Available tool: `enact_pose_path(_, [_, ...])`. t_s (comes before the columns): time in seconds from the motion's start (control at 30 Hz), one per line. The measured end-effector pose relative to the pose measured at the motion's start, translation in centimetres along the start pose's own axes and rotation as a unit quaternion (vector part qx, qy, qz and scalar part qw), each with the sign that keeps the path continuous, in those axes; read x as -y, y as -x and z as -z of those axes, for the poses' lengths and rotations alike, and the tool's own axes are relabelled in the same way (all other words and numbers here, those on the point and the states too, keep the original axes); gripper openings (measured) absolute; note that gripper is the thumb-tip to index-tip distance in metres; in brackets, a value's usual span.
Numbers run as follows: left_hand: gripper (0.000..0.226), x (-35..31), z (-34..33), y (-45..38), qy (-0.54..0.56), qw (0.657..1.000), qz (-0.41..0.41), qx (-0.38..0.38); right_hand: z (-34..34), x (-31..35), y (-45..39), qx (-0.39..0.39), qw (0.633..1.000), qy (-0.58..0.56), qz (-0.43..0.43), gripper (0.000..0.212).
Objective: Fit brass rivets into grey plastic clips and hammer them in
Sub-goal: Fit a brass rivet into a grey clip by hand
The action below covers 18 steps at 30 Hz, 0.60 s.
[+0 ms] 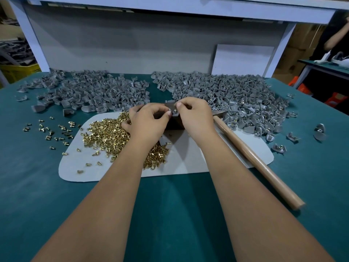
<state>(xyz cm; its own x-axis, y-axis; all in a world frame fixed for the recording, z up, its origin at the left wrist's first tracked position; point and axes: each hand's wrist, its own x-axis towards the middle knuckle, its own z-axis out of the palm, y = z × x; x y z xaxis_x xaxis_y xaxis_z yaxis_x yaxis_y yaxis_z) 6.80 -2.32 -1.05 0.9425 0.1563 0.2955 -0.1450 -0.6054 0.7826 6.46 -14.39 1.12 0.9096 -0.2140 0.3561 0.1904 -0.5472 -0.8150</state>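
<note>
piles of grey clips [226, 95] lie behind my hands, gold rivets [111, 133] on the white mat [188, 159] under my left arm. my left hand [149, 121] and right hand [194, 116] pinch one clip [174, 112] together. hammer [253, 157] lies just right. green surface [170, 214] near me is bare.

Small assembly workshop: teal-covered work surface [56, 186] carrying bulk heaps of grey plastic clips [236, 95], loose brass rivets [105, 133], wooden-handled hammer [255, 159].
</note>
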Motion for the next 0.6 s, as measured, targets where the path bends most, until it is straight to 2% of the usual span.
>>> enact_pose_path(0.2, [0.023, 0.0, -0.04, -0.01, 0.004, 1.0, -0.006, 0.0, -0.04, 0.09, -0.03, 0.039, 0.998, 0.048, 0.02, 0.013])
enact_pose_path(0.43, [0.019, -0.08, 0.08, -0.05, -0.005, 1.0, -0.009, 0.001, 0.08, 0.37, 0.04, -0.059, 0.997, -0.029, 0.027, 0.009])
enact_pose_path(0.6, [0.023, -0.09, -0.11, 0.0, 0.002, 1.0, -0.014, -0.001, 0.34, 0.07, -0.28, -0.037, 0.998, -0.041, 0.007, 0.011])
